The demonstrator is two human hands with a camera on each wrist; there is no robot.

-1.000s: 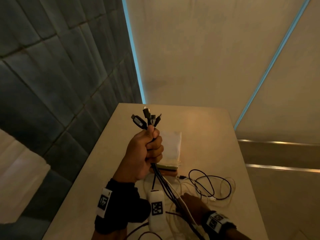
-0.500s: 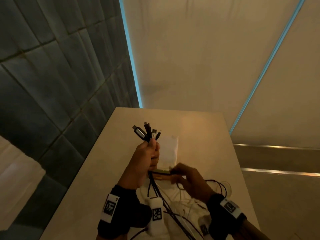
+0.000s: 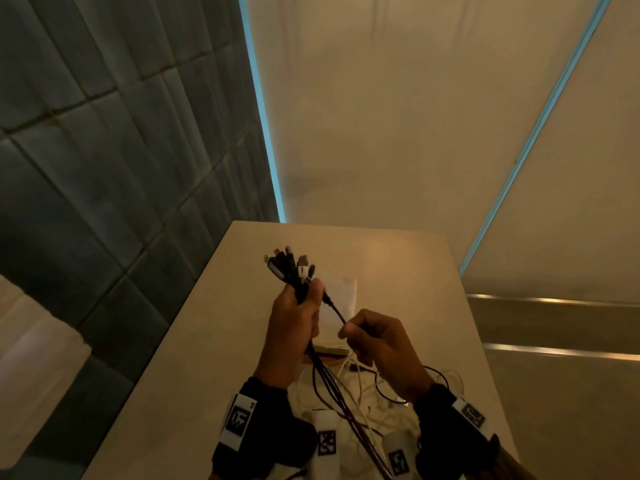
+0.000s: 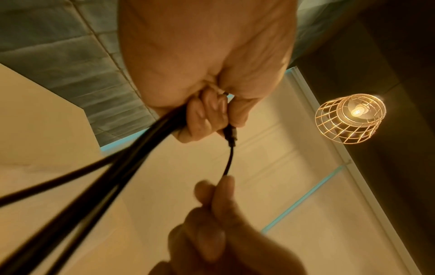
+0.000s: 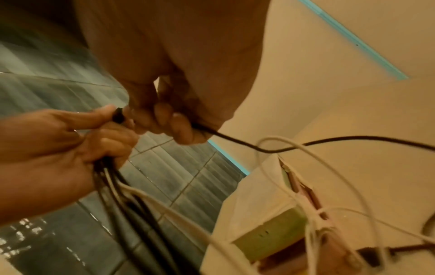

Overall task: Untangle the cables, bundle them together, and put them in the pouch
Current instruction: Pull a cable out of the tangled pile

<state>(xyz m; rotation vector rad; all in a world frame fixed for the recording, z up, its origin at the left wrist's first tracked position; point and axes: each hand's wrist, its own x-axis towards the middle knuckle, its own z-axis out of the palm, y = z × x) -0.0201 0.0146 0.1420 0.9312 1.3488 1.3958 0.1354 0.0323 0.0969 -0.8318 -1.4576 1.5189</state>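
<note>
My left hand (image 3: 298,318) is raised above the table and grips a bundle of cables (image 3: 289,271), black and white, with the plugs fanned out above the fist. The strands hang down from the fist (image 5: 132,202) toward the table. My right hand (image 3: 374,336) pinches one thin black cable (image 3: 335,310) just below its plug, and the plug end (image 4: 230,135) lies against my left fingers. The pale pouch (image 3: 341,303) lies flat on the table behind both hands, partly hidden by them. Loose white and black cable loops (image 3: 388,393) lie below my wrists.
The beige table (image 3: 194,341) runs away from me, with a dark tiled wall (image 3: 104,168) along its left side and a pale wall behind. A wire-cage lamp (image 4: 350,119) hangs overhead. A green-edged flat object (image 5: 270,238) lies under the pouch.
My right hand rose from the loose cables on the table, carrying a black cable end up to the bundle. The left hand kept the bundle raised and dropped slightly.
</note>
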